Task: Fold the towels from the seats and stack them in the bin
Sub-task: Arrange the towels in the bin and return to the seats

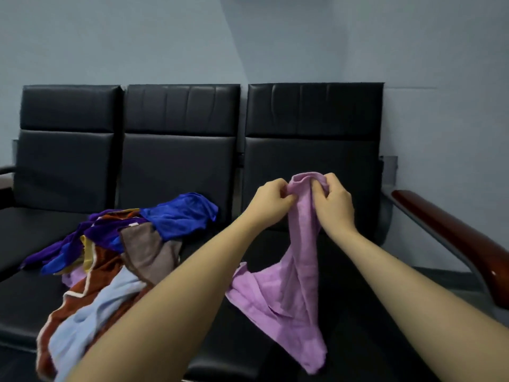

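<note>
A pink towel (292,285) hangs unfolded in front of the right black seat (311,150). My left hand (271,199) and my right hand (334,202) pinch its top edge close together, and the cloth droops down to the seat cushion. A heap of loose towels (118,252) lies on the middle seat: blue, purple, brown, rust-red, light blue and yellow ones, tangled together. No bin is in view.
Three joined black padded seats stand against a pale wall (275,37). A red-brown wooden armrest (454,238) on a metal frame borders the right seat. Another armrest (5,172) shows at the far left edge.
</note>
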`<state>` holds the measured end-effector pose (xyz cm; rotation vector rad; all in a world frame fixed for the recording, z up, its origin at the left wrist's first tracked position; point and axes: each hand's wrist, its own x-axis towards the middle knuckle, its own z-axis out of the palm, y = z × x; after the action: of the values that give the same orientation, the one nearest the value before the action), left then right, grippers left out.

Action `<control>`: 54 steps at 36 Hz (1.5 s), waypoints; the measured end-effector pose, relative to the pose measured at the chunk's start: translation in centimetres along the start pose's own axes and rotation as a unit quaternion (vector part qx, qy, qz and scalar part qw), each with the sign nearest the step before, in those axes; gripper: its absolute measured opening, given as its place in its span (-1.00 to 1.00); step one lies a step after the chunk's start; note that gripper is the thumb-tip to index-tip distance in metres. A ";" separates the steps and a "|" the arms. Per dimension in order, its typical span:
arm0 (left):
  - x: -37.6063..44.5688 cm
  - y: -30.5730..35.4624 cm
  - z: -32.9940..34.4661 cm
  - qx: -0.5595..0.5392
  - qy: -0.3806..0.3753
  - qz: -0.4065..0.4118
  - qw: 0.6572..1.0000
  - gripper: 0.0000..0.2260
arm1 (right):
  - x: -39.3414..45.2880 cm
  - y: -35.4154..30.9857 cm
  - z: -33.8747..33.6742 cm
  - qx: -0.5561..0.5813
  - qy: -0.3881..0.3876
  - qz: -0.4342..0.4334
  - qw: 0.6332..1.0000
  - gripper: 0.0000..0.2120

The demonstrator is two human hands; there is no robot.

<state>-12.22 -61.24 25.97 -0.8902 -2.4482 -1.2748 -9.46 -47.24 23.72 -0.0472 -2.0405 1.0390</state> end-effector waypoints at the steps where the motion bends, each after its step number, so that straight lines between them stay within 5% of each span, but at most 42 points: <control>1: 0.1 0.5 1.3 -0.012 -0.016 -0.004 1.000 -0.94 | -0.1 1.0 -1.2 -0.003 0.002 0.008 1.000 -0.81; 10: 1.4 1.6 9.5 -0.125 -0.075 -0.064 0.987 -0.98 | -0.5 7.1 -6.9 -0.013 -0.011 0.095 0.995 -0.79; 16: 0.6 0.5 13.4 -0.096 -0.137 -0.044 0.985 -0.73 | -2.2 10.5 -8.9 -0.094 -0.072 0.144 0.982 -0.89; 20: -0.3 -1.1 15.6 0.010 -0.205 -0.084 0.975 -0.51 | -3.9 12.7 -9.5 -0.186 -0.119 0.176 0.959 -0.67; 26: -3.8 -3.3 16.5 0.187 -0.333 -0.139 0.914 -0.51 | -5.9 14.5 -9.6 -0.234 -0.174 0.285 0.913 -0.53; 33: -5.2 -5.1 15.7 0.212 -0.369 -0.119 0.897 -0.50 | -7.4 14.9 -8.5 -0.261 -0.253 0.127 0.923 -0.94; 37: -5.8 -5.8 15.3 0.245 -0.391 -0.105 0.881 -0.47 | -8.2 14.3 -7.5 -0.186 -0.361 0.133 0.904 -0.87; 41: -6.4 -6.1 15.5 0.238 -0.375 -0.060 0.894 -0.66 | -9.1 14.2 -7.1 -0.232 -0.440 0.156 0.853 -0.61; 44: -6.7 -6.3 15.6 0.249 -0.328 -0.037 0.910 -0.79 | -9.3 14.2 -7.1 -0.301 -0.462 0.131 0.824 -0.65; 47: -6.9 -6.4 15.6 0.305 -0.267 -0.014 0.914 -0.84 | -9.4 14.0 -7.7 -0.333 -0.421 0.108 0.837 -0.88; 50: -6.6 -6.2 15.4 0.272 -0.187 -0.053 0.942 -0.84 | -9.3 14.6 -8.0 -0.317 -0.326 0.099 0.885 -0.71; 54: -6.0 -5.7 14.8 0.175 -0.117 -0.092 0.973 -0.79 | -8.8 14.6 -8.1 -0.212 -0.269 0.160 0.926 -0.76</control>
<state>-10.12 -54.26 10.69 -0.7673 -2.8750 -0.7803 -2.65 -35.60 10.47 -0.3655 -2.8079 0.8356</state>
